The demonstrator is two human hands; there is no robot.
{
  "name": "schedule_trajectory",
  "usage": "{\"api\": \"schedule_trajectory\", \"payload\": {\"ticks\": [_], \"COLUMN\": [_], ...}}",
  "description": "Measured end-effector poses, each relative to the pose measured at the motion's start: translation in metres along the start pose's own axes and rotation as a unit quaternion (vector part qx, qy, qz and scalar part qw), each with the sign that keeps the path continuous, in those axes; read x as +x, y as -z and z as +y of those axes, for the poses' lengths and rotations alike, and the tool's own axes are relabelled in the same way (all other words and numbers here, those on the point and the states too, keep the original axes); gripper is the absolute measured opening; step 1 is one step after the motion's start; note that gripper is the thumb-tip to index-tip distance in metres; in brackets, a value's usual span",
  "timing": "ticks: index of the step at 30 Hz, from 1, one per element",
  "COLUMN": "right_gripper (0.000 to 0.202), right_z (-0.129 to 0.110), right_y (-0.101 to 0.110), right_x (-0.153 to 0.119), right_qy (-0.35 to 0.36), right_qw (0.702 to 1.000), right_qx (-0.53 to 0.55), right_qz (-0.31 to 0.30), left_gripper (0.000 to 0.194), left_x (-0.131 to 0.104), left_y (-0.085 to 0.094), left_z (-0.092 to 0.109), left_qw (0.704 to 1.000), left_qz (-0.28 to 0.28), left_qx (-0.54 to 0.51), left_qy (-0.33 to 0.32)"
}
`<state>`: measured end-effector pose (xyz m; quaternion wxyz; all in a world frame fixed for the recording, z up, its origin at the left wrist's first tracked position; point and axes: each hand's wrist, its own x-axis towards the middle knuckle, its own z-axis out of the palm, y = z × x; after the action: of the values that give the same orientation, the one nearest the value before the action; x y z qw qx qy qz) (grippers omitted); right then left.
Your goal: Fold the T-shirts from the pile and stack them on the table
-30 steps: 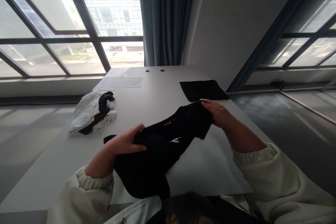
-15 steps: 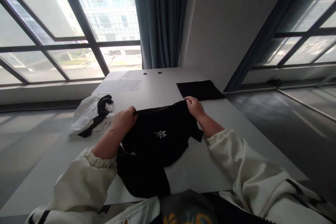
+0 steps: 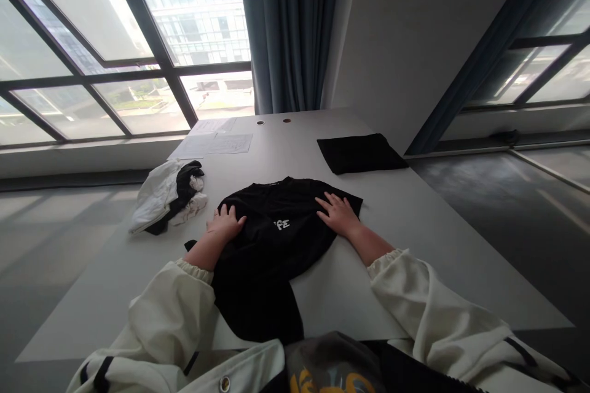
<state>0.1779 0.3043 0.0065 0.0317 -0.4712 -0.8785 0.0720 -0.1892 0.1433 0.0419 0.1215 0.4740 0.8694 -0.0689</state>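
Note:
A black T-shirt (image 3: 271, 252) with small white lettering lies on the white table (image 3: 461, 282), its collar toward the far side and its lower part reaching the near edge. My left hand (image 3: 225, 224) rests on the shirt's left shoulder area, fingers spread. On the right shoulder side, my right hand (image 3: 338, 214) lies flat with fingers apart. Neither hand grips the fabric. Some creases run across the shirt's chest, and its lower part is bunched.
A folded black cloth (image 3: 362, 153) lies at the far right of the table. To the left sits a crumpled pile of white and black clothes (image 3: 159, 196). Paper sheets (image 3: 230, 143) lie at the back left, near two round holes. Beyond are windows and a blue curtain (image 3: 290, 31).
Both hands have let go of the shirt's upper edge and now lie flat on it. The raised fabric has come down on the table, with the collar showing.

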Motion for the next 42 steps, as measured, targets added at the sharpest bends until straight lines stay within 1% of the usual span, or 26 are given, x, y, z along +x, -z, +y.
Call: {"api": "schedule_trajectory", "payload": {"ticks": [3, 7, 13, 17, 21, 24, 26, 28, 29, 31, 32, 34, 35, 36, 38, 40, 42], "right_gripper": [0.062, 0.064, 0.065, 0.068, 0.069, 0.07, 0.068, 0.065, 0.063, 0.061, 0.06, 0.055, 0.054, 0.053, 0.056, 0.061, 0.064], "right_z": [0.016, 0.028, 0.036, 0.04, 0.049, 0.052, 0.043, 0.021, 0.005, -0.032, -0.05, -0.079, -0.087, -0.091, -0.089, -0.079, -0.069], "right_y": [0.008, 0.012, 0.01, 0.007, 0.006, 0.013, 0.022, 0.032, 0.036, 0.043, 0.045, 0.046, 0.044, 0.041, 0.033, 0.022, 0.014], "right_x": [0.011, 0.02, 0.023, 0.012, -0.014, -0.031, -0.035, -0.03, -0.025, -0.007, 0.004, 0.03, 0.044, 0.056, 0.077, 0.09, 0.097], "right_qy": [-0.025, -0.044, -0.05, -0.08, -0.093, -0.097, -0.119, -0.127, -0.11, -0.021, 0.019, 0.072, 0.084, 0.082, 0.071, 0.064, 0.062], "right_qw": [0.999, 0.999, 0.998, 0.995, 0.993, 0.993, 0.99, 0.99, 0.993, 0.999, 0.999, 0.997, 0.996, 0.996, 0.997, 0.996, 0.996], "right_qx": [-0.015, -0.022, -0.026, -0.038, -0.047, -0.045, -0.041, -0.034, -0.029, -0.017, -0.006, 0.014, 0.018, 0.022, 0.033, 0.039, 0.038], "right_qz": [-0.014, -0.018, -0.032, -0.043, -0.049, -0.057, -0.062, -0.046, -0.026, 0.031, 0.047, 0.033, 0.021, 0.007, -0.025, -0.041, -0.045], "left_gripper": [0.087, 0.085, 0.079, 0.075, 0.074, 0.074, 0.076, 0.079, 0.08, 0.073, 0.07, 0.065, 0.063, 0.063, 0.063, 0.064, 0.064], "left_x": [0.011, 0.021, 0.034, 0.037, 0.03, 0.025, 0.024, 0.023, 0.023, 0.024, 0.025, 0.031, 0.034, 0.039, 0.048, 0.058, 0.067], "left_y": [-0.007, -0.012, -0.007, -0.007, -0.014, -0.013, -0.006, 0.003, 0.007, 0.013, 0.015, 0.015, 0.013, 0.011, 0.005, 0.001, -0.002], "left_z": [0.002, 0.002, -0.01, -0.021, -0.029, -0.027, -0.014, 0.011, 0.027, 0.065, 0.084, 0.117, 0.129, 0.137, 0.143, 0.14, 0.135], "left_qw": [1.0, 0.999, 0.996, 0.992, 0.992, 0.992, 0.996, 0.997, 0.995, 0.978, 0.969, 0.958, 0.957, 0.957, 0.96, 0.965, 0.971], "left_qz": [0.015, 0.044, 0.048, 0.068, 0.065, 0.067, 0.064, 0.076, 0.091, 0.131, 0.142, 0.137, 0.128, 0.12, 0.112, 0.113, 0.111], "left_qx": [-0.011, -0.011, 0.009, 0.023, 0.046, 0.051, 0.032, 0.005, -0.002, -0.004, -0.004, -0.004, -0.003, -0.005, -0.018, -0.041, -0.057], "left_qy": [-0.002, -0.017, -0.071, -0.1, -0.102, -0.095, -0.059, -0.032, -0.049, -0.16, -0.204, -0.25, -0.261, -0.265, -0.257, -0.233, -0.206]}}
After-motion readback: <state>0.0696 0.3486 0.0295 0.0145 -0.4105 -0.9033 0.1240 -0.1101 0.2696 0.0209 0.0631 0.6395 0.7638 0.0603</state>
